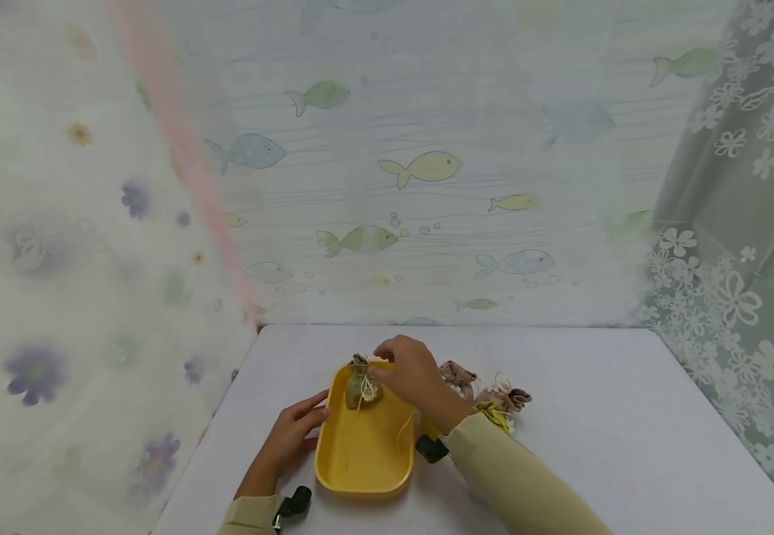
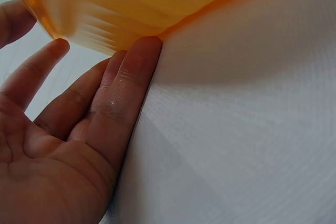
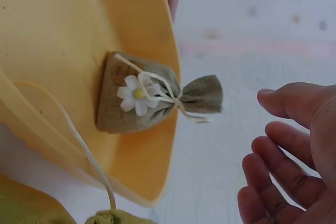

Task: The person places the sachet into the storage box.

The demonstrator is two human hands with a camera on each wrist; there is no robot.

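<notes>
A yellow tray [image 1: 363, 453] stands on the table, and a small olive-green drawstring pouch [image 1: 363, 392] leans at its far end. The pouch has a white flower and a cream cord tied round its neck, clear in the right wrist view. My left hand [image 1: 291, 437] rests against the tray's left side; its extended fingers [image 2: 126, 85] touch the outer wall low by the table. Above the tray's far right corner hovers my right hand [image 1: 415, 374]. In the right wrist view a gap separates its loosely bent fingers [image 3: 283, 174] from the pouch, and nothing is held.
Right of the tray, partly behind my right arm, lie pinkish-brown pouches [image 1: 459, 377] and a yellow-green pouch [image 1: 494, 414]. A cord from the yellow-green pouch hangs over the tray's right rim. Printed curtains [image 1: 427, 245] surround the white table [image 1: 594, 431].
</notes>
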